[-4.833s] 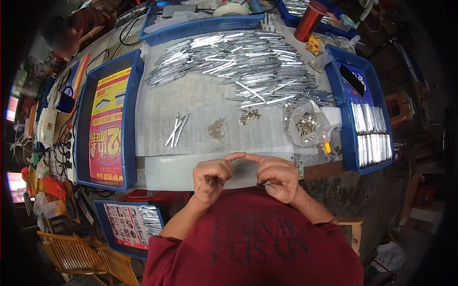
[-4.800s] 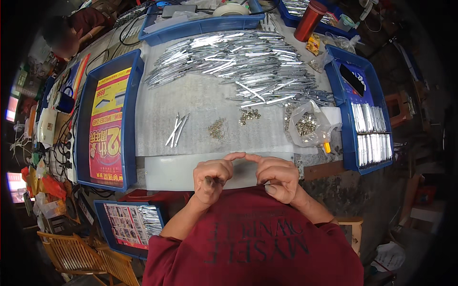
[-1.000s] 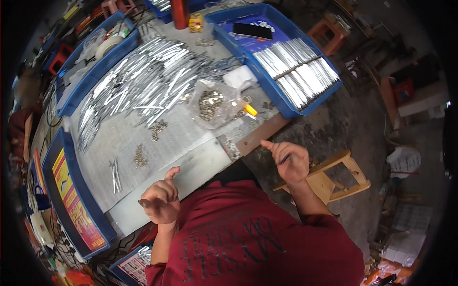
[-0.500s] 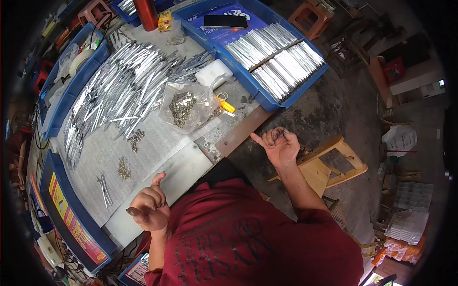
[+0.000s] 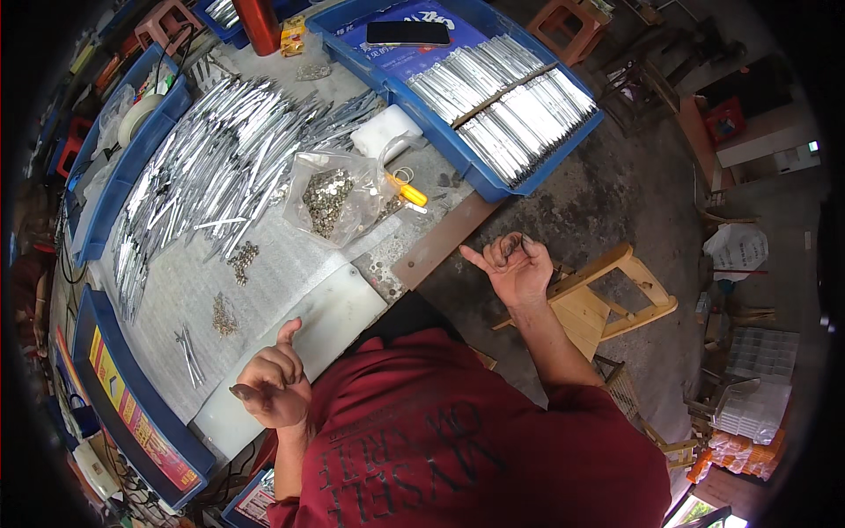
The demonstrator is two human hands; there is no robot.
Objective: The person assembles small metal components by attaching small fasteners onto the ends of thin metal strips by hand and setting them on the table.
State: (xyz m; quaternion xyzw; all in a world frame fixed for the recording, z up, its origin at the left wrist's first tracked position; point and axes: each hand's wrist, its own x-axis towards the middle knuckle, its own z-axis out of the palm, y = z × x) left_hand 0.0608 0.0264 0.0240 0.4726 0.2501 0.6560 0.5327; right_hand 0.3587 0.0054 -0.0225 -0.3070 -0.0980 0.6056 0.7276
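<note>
My left hand [image 5: 276, 380] hovers over the near edge of the white board [image 5: 330, 308], its thumb raised apart from loosely bent fingers and nothing visible in it. Past the table's right edge, my right hand [image 5: 521, 275] is in the air with the palm turned up. Its thumb points out, its fingers are half curled, and I see no object there. The fingertips on both hands are dark with grime. Nearest the left hand lie a few thin metal strips [image 5: 188, 359] and a little heap of small brass-coloured parts [image 5: 224, 315]. A second small heap of metal parts [image 5: 243, 262] lies farther off.
A big pile of silvery metal strips [image 5: 211, 158] covers the far table. Beside it stand a clear bag of small metal pieces [image 5: 327, 198], a yellow-handled tool [image 5: 410, 193] and a white block [image 5: 385, 132]. A blue tray [image 5: 493, 180] holds rows of strips and a phone [image 5: 407, 33]. A wooden chair [image 5: 581, 315] stands at right.
The view has shifted slightly, so the table things sit a little farther left. Both hands keep nearly the same pose.
</note>
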